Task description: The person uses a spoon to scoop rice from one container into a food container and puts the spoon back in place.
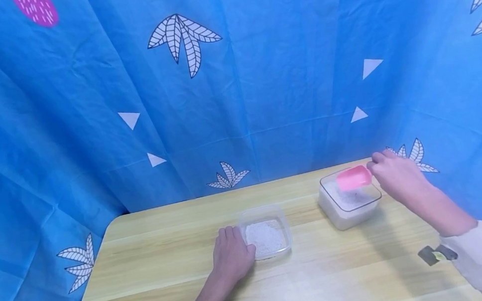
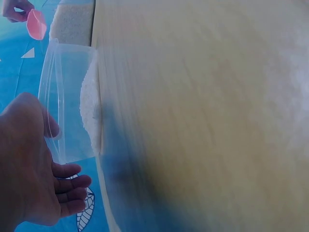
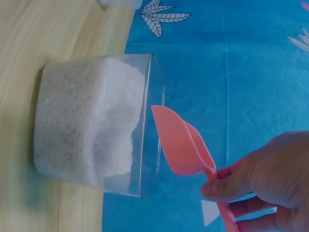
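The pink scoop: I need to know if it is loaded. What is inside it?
In the right wrist view the pink scoop, pinched by the right hand over the rice container, shows only its side and back. Its hollow is turned away, so its contents cannot be seen.

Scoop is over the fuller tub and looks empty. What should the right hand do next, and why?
Probably tip the pink scoop down into the white grains in the fuller tub. The right hand holds it just above the rim with nothing in it, while the left hand steadies the shallower tub.
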Tool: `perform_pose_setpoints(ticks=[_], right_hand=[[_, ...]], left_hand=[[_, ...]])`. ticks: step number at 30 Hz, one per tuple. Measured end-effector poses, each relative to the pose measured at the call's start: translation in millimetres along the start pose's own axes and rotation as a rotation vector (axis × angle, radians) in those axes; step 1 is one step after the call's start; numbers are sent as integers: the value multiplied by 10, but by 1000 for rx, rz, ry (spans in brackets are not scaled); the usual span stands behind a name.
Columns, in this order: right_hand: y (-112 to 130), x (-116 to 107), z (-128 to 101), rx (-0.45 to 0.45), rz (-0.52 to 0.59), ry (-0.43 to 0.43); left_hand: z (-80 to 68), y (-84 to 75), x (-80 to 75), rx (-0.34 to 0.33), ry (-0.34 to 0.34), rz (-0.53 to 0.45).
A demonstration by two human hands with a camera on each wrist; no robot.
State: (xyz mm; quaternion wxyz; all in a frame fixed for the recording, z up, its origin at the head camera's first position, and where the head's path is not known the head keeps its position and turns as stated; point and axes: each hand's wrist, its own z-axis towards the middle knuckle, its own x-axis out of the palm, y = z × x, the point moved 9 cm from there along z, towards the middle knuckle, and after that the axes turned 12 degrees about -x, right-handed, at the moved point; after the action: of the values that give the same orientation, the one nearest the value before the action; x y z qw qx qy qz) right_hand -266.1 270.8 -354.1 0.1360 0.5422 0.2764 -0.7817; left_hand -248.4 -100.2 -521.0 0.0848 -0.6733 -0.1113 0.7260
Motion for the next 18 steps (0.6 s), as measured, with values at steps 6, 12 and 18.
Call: perform_pose_setpoints(ticks=[6,12,18], right_hand=[[-18,29,-16,1,-17,11],[-7,67,-26,4,-25,38],[11,111,-22,-14,-42,30]], left_hand=[[4,1,13,6,0,5],[2,2,6,7,-7,7],[1,18,25,4,-4,0]])
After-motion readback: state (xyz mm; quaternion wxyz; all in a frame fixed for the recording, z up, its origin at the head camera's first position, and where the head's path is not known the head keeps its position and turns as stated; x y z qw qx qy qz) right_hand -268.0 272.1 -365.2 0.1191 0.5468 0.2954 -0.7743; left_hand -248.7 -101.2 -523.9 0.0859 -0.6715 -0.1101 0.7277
